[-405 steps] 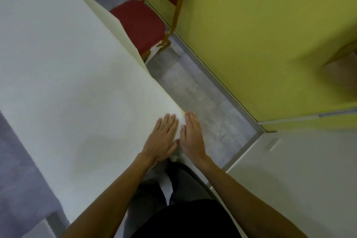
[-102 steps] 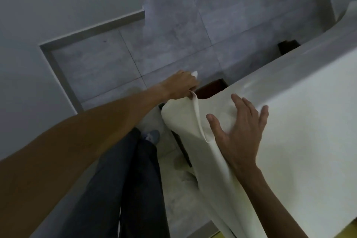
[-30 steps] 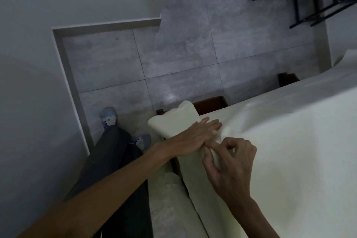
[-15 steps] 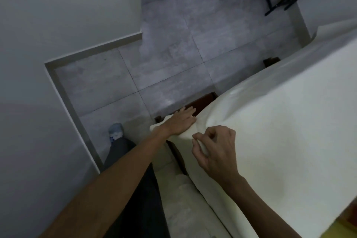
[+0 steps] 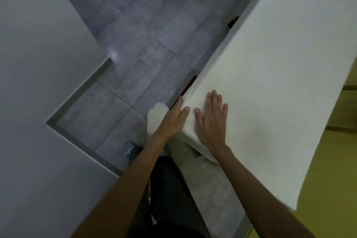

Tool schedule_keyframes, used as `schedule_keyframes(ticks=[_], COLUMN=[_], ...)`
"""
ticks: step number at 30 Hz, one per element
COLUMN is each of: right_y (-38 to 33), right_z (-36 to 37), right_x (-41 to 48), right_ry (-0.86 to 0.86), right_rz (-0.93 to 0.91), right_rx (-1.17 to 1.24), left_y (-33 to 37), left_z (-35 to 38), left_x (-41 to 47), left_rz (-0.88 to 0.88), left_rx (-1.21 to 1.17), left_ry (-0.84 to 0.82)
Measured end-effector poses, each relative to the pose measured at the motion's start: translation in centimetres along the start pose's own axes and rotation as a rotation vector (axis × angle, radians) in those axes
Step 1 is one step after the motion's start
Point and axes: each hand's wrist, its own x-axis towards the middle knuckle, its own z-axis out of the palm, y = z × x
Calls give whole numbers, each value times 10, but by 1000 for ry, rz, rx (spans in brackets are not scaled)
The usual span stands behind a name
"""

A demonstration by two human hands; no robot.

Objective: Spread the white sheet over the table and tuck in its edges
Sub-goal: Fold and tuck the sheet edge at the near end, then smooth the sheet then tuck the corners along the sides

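Count: one white sheet [image 5: 270, 63], one table [image 5: 190, 84], two hands, one shoe [image 5: 127, 146] in sight.
Sheet: it lies over the tabletop and covers nearly all of it. Only a thin dark brown strip of the table's edge shows, just beyond the left fingertips.
Left hand [image 5: 172, 120]: relaxed open and grasping nothing. The straight fingers press the sheet against the table's side at the near corner, and the thumb lies on top.
Right hand [image 5: 211, 123]: flat, fingers straight and slightly spread, palm down on the sheet on the tabletop just beside the left thumb.
Loose flap [image 5: 157, 116]: one rounded bit of sheet sticks out past the corner, to the left of the left hand, untucked.
Edges: below the corner the sheet hangs down the near side. At lower right its free edge curves over a yellow surface [image 5: 328, 179].
Open room: grey tiled floor [image 5: 146, 31] runs along the table's left side, bounded by a grey wall [image 5: 38, 63] with a stepped corner.
Person: dark trousers [image 5: 170, 189] stand close against the near corner.
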Motion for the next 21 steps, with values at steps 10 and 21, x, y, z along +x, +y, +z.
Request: schedule_keyframes(ticks=[10, 21], right_y=[120, 100], right_z=[-34, -20], right_x=[-37, 5], right_ry=[52, 38], right_rz=[382, 150], right_rx=[-44, -68], left_y=[-5, 43], left_z=[4, 64], left_x=[4, 64], left_rz=[148, 692], left_rx=[282, 1164], left_ry=[30, -101])
